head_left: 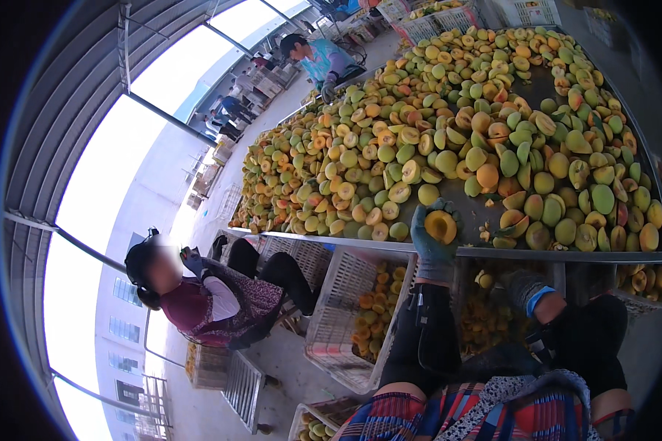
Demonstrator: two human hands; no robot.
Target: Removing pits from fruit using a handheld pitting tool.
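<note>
My left hand (pixel 433 242), in a grey-blue glove, holds a halved yellow stone fruit (pixel 441 227), apricot or peach, over the near edge of the metal table (pixel 562 256). The cut side faces up and shows a hollow without a stone. Below the table edge, my right hand (pixel 521 288) is blurred in a dark knit glove with a blue cuff. A pale fruit piece (pixel 484 279) appears just left of it, above a crate of fruit (pixel 482 320) between my knees. Whether the right fingers hold anything is unclear.
Halved green-yellow fruit (pixel 358 160) heaps across the tabletop. A white plastic crate (pixel 331 331) with fruit stands to my left. Beyond it a seated person (pixel 226 297) works; another person (pixel 325 60) leans at the table's far side. A slatted metal stand (pixel 244 392) is on the floor.
</note>
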